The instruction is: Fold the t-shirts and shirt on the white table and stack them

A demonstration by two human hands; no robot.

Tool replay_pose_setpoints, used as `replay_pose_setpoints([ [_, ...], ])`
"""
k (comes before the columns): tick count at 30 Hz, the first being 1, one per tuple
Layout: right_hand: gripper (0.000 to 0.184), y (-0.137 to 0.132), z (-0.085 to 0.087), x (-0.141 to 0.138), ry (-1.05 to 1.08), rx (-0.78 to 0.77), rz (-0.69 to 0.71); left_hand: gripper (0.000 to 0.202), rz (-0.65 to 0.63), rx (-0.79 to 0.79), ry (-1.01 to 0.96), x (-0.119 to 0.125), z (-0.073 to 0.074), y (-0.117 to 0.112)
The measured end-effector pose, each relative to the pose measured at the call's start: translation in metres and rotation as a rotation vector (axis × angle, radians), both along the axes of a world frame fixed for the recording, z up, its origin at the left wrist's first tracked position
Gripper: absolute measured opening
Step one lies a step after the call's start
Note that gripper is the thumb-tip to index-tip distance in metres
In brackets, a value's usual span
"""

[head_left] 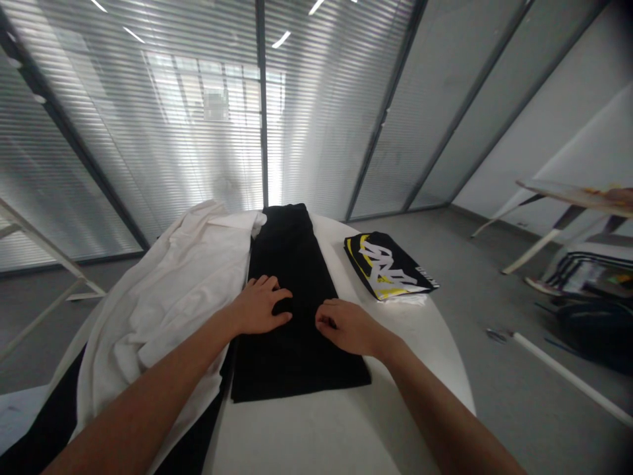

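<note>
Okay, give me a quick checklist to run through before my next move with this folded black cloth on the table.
Black folded cloth garment: lying flat and straight: ok.
Left hand: resting on it, fingers spread: ok.
Right hand: fingertips on the cloth, firm grip: cannot tell.
Crumpled white cloth garment: against the black garment's left edge, no gap: not ok.
Folded black-and-yellow printed garment: lying apart from the black garment: ok.
Round white table: black garment's near edge on it, not overhanging: ok.
</note>
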State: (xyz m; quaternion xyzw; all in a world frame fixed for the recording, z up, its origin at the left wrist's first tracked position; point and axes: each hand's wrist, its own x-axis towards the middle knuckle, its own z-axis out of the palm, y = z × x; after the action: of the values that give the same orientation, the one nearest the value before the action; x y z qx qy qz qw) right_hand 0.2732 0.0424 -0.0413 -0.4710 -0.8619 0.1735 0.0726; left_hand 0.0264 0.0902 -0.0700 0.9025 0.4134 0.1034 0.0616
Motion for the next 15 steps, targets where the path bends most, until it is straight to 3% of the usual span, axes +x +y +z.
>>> replay_pose_setpoints([
  [5, 0.020, -0.007, 0.008, -0.002, -0.050, -0.274, 0.117, 0.033, 0.006, -0.054, -0.128, 0.000, -0.001, 0.005],
  [7, 0.021, -0.007, 0.007, -0.004, 0.017, -0.185, 0.098, 0.035, 0.059, 0.021, -0.117, -0.002, -0.010, 0.008],
  [11, 0.028, -0.002, -0.005, -0.006, 0.095, 0.161, -0.007, 0.052, 0.158, 0.119, -0.036, -0.006, -0.023, 0.011],
  [15, 0.026, -0.001, -0.009, -0.001, -0.009, 0.122, 0.046, 0.045, 0.132, 0.071, -0.009, -0.008, -0.016, 0.013],
])
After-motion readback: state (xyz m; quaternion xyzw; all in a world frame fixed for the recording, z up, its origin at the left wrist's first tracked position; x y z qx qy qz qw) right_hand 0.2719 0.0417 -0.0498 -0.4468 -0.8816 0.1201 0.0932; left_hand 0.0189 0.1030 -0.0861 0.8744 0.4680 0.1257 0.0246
